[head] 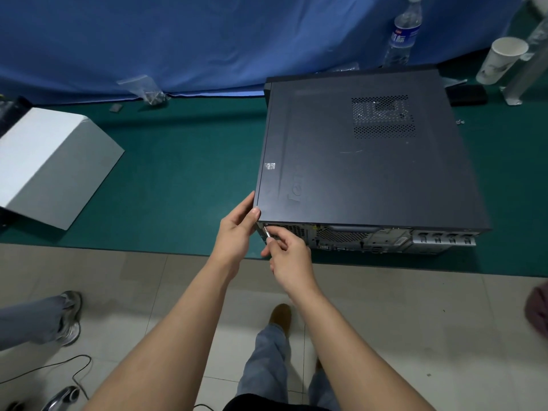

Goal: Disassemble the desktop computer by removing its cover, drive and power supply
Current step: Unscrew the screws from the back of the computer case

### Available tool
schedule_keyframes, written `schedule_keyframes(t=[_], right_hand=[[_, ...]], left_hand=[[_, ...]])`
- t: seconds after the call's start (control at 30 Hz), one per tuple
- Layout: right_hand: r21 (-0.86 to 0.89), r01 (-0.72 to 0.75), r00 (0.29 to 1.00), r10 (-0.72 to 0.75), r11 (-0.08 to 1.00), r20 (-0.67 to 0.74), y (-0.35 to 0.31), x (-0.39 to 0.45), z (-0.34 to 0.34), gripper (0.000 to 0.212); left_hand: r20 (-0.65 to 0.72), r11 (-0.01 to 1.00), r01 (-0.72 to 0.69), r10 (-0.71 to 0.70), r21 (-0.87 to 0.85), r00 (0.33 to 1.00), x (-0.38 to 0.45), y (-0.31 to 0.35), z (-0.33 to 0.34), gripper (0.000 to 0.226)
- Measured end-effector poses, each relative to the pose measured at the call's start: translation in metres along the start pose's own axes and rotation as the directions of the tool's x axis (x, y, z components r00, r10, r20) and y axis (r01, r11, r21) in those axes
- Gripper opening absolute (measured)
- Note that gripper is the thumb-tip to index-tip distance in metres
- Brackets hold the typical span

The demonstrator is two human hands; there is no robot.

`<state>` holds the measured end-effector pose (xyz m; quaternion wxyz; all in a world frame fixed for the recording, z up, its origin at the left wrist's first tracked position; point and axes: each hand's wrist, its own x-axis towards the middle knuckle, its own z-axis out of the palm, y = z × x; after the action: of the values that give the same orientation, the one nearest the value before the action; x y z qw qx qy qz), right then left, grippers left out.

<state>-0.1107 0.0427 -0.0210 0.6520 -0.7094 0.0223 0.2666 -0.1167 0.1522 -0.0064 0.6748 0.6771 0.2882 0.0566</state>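
A dark grey desktop computer (364, 161) lies on its side on the green table mat (184, 179), its side cover with a vent grille facing up and its rear panel facing me. My left hand (237, 229) grips the near left corner of the case, thumb on the cover's edge. My right hand (289, 256) pinches a thin metal screwdriver (267, 234), whose tip meets the rear panel at that corner. What the tip touches is hidden.
A white box (50, 164) sits at the table's left. At the back stand a water bottle (401, 34), a paper cup (501, 59), a small plastic bag (145, 90) and a black object (467, 94). Another person's shoe (69, 317) is on the tiled floor at left.
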Motion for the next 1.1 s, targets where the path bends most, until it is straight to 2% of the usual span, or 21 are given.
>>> schedule_keyframes(t=[0.13,0.43,0.67,1.1], right_hand=[[0.008,0.008,1.000,-0.008,1.000,0.003,-0.002,-0.001,0.001,0.023],[0.219,-0.104,0.993,0.089,0.970,0.080,-0.009,-0.005,0.002,0.021],[0.233,-0.146,0.987,0.124,0.962,0.105,-0.011,-0.006,0.000,0.021],[0.404,-0.279,0.960,0.245,0.871,0.137,-0.019,-0.009,0.003,0.021]], left_hand=[[0.002,1.000,-0.001,0.001,-0.001,1.000,0.000,0.000,0.000,0.038],[0.016,1.000,-0.007,0.007,0.006,1.000,0.000,0.000,-0.002,0.038],[0.020,1.000,-0.010,0.010,-0.006,1.000,0.000,0.001,-0.001,0.039],[0.023,1.000,-0.005,0.005,0.015,1.000,0.000,0.000,-0.002,0.036]])
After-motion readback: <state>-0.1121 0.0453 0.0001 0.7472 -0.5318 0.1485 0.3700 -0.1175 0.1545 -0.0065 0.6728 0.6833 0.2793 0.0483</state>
